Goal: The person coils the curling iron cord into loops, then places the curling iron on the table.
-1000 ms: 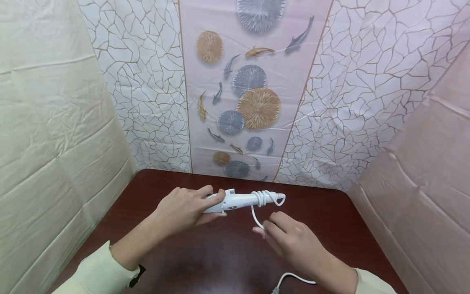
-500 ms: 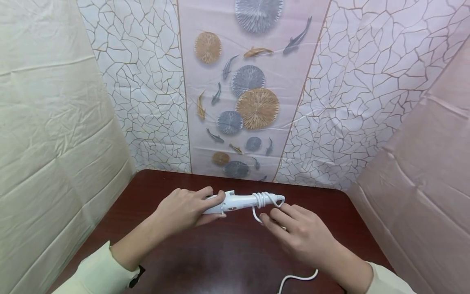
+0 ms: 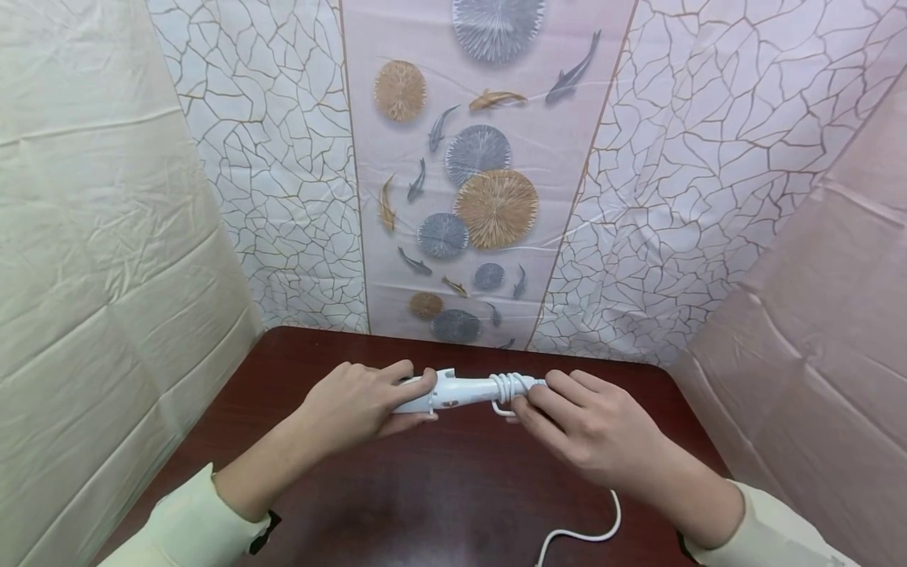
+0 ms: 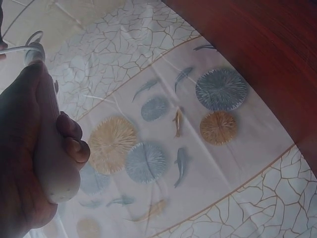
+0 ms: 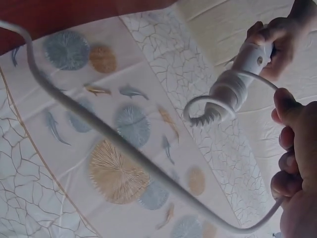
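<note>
My left hand [image 3: 361, 398] grips a white corded hair iron [image 3: 464, 392] by its left end, holding it level above the table. The right wrist view shows white cord coils [image 5: 230, 91] round the handle, with a ribbed cord sleeve [image 5: 205, 118] at its end. My right hand [image 3: 595, 429] pinches the loose power cord between thumb and fingers, close to the handle's right end, which it partly hides in the head view. From the right hand, the cord [image 5: 124, 144] runs on in a long, slack curve. In the left wrist view, the iron's rounded end [image 4: 59, 183] lies in the palm.
A dark red-brown table [image 3: 425, 488] spreads beneath both hands. More of the white cord [image 3: 584, 537] trails at the front, below the right hand. A patterned cloth [image 3: 496, 209] hangs behind the table, with plain cloth at both sides.
My right hand has risen away from me with the cord, up to the iron's right end. The trailing cord has shifted, and its plug has left view. My left hand stays nearly still.
</note>
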